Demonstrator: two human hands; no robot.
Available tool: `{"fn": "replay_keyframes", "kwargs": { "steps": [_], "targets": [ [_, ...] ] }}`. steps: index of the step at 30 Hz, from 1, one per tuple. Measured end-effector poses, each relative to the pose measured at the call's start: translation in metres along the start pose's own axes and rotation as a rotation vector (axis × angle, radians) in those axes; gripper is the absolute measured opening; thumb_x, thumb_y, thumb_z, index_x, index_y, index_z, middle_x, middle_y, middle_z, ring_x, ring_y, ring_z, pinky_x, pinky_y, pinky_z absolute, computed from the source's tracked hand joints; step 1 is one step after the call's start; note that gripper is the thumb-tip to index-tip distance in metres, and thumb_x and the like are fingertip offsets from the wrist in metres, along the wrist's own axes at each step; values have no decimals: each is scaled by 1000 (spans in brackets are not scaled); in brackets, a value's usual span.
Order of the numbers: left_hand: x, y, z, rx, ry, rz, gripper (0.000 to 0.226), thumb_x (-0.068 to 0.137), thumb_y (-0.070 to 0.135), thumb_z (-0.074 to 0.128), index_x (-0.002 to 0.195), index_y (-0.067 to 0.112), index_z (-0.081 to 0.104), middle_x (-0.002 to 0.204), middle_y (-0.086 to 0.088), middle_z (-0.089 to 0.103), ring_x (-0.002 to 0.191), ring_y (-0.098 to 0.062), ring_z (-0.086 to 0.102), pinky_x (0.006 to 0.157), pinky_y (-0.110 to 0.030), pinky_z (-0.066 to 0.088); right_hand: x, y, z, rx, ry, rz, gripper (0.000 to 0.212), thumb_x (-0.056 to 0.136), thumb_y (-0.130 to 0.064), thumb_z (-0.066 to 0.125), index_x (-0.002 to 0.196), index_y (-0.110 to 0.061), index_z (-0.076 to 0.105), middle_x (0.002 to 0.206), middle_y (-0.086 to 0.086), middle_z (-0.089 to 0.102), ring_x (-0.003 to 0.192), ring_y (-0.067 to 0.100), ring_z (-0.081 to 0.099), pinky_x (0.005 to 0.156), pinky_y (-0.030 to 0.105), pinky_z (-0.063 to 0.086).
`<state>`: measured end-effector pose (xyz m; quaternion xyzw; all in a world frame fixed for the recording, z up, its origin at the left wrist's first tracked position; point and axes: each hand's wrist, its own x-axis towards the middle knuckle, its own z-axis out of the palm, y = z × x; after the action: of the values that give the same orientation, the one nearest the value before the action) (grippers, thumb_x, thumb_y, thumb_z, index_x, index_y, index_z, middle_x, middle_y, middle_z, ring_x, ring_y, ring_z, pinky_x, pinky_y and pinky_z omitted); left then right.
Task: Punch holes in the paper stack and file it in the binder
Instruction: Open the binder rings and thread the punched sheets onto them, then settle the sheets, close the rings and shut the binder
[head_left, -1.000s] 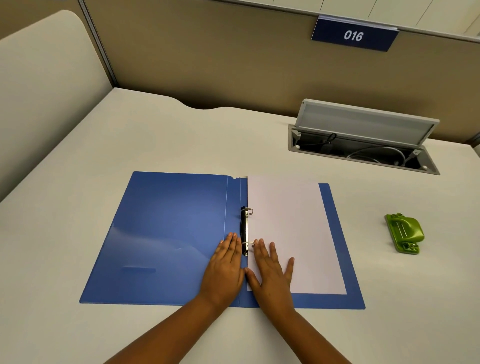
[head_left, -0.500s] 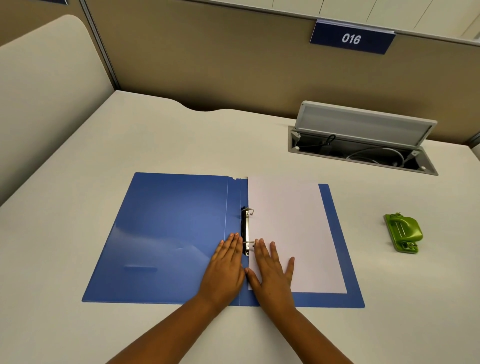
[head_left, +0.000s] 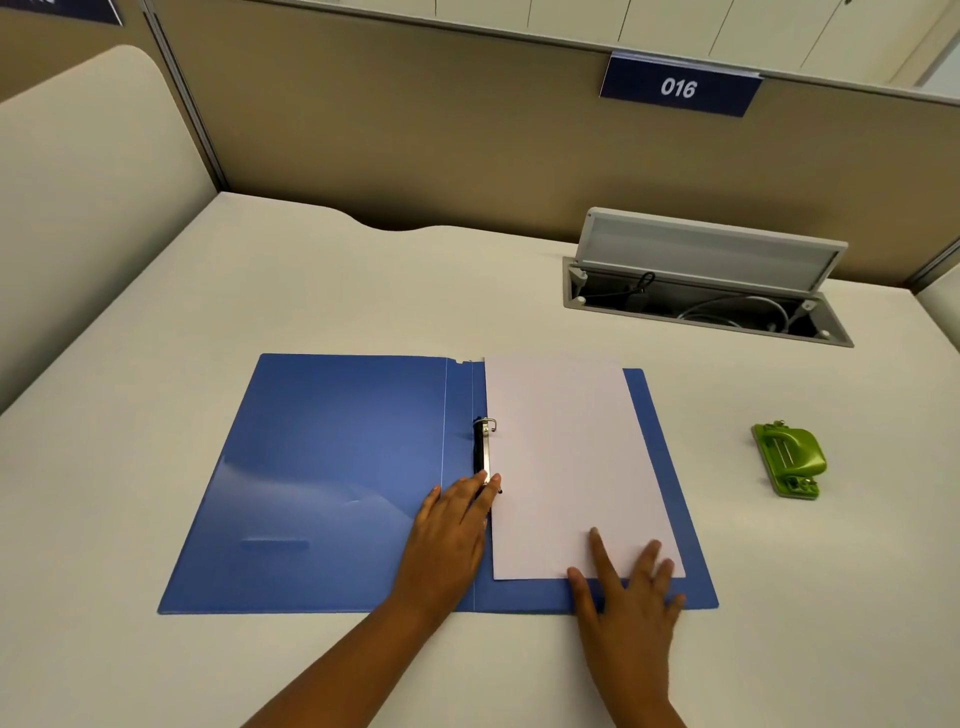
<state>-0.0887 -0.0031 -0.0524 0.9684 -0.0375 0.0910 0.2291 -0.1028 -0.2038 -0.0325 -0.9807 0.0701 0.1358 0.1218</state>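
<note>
A blue binder (head_left: 332, 467) lies open and flat on the desk. A white paper stack (head_left: 566, 452) rests on its right half, threaded on the metal ring mechanism (head_left: 484, 441) at the spine. My left hand (head_left: 452, 525) lies flat on the spine, its fingertips covering the lower ring. My right hand (head_left: 631, 587) is spread flat on the bottom right corner of the paper and the binder cover. A green hole punch (head_left: 789, 460) sits on the desk to the right, apart from both hands.
A desk cable box (head_left: 701, 306) with its grey lid raised and cables inside lies at the back right. Beige partition walls stand behind and to the left, with a blue "016" sign (head_left: 678, 85).
My right hand has slid from beside the lower ring to the paper's bottom right corner. My left hand has shifted slightly onto the lower ring.
</note>
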Motion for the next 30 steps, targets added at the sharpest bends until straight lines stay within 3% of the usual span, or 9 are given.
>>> {"fn": "replay_keyframes", "kwargs": {
  "steps": [3, 7, 11, 14, 18, 21, 24, 27, 30],
  "targets": [
    [-1, -1, 1, -30, -7, -9, 45, 98, 34, 13, 135, 19, 36, 130, 0, 58, 118, -15, 56, 100, -39, 40, -4, 1, -1, -85, -23, 88, 84, 65, -72, -12, 142, -38, -17, 155, 16, -17, 142, 36, -13, 114, 51, 0],
    [-1, 0, 0, -62, 3, -15, 45, 98, 36, 15, 134, 19, 37, 131, 1, 57, 117, -15, 57, 101, -40, 37, -1, 5, 10, -110, 29, 92, 100, 42, -74, -44, 133, -39, -24, 156, 16, -10, 143, 33, -11, 112, 58, 2],
    [-1, 0, 0, -77, 18, -16, 47, 98, 39, 16, 132, 19, 40, 130, 1, 59, 116, -15, 58, 101, -41, 36, 0, 2, 12, -39, -25, 118, 82, 79, -73, -8, 142, -29, 23, 143, 24, 39, 133, 41, 35, 96, 69, 28],
    [0, -3, 3, -102, 21, -28, 49, 96, 44, 17, 134, 21, 39, 132, 1, 56, 118, -16, 56, 104, -42, 32, -1, 1, 14, -30, 0, 60, 74, 87, -65, 5, 137, -22, 38, 131, 24, 53, 119, 43, 51, 85, 70, 34],
    [0, -3, 0, -215, 18, -34, 61, 91, 58, 14, 136, 26, 39, 138, 6, 49, 127, -10, 45, 111, -35, 23, 0, -3, 7, 124, 92, -24, 84, 78, -74, -1, 139, -22, 27, 144, 14, 40, 136, 37, 30, 106, 62, 12],
    [3, 1, -9, -470, 40, -128, 61, 82, 71, 17, 128, 37, 38, 133, 17, 44, 123, 12, 35, 112, -27, 23, 0, -14, -2, 213, 271, -167, 69, 88, -65, 12, 144, -24, 17, 148, 6, 34, 136, 32, 30, 113, 57, 5],
    [10, 7, -32, -816, 105, -309, 39, 88, 49, 40, 122, 30, 50, 127, 8, 55, 109, 23, 44, 97, -6, 37, -8, -34, -12, 224, 414, -433, 58, 93, -54, 20, 146, -34, 8, 155, -19, 3, 144, 9, 5, 115, 42, -11],
    [18, 4, -59, -1034, 304, -510, 32, 95, 25, 39, 120, 14, 56, 112, -2, 65, 100, 7, 59, 86, -4, 45, -26, -60, -15, 138, 416, -673, 54, 96, -46, 23, 146, -30, 14, 155, -18, 3, 143, 11, 10, 112, 52, -2],
    [25, -7, -87, -1250, 407, -734, 47, 89, 46, 39, 107, 9, 62, 91, -7, 68, 89, -18, 65, 77, -24, 54, -40, -85, -10, 54, 299, -819, 49, 94, -42, 31, 141, -29, 29, 155, -16, 10, 141, 15, 21, 105, 60, 8]
  ]
}}
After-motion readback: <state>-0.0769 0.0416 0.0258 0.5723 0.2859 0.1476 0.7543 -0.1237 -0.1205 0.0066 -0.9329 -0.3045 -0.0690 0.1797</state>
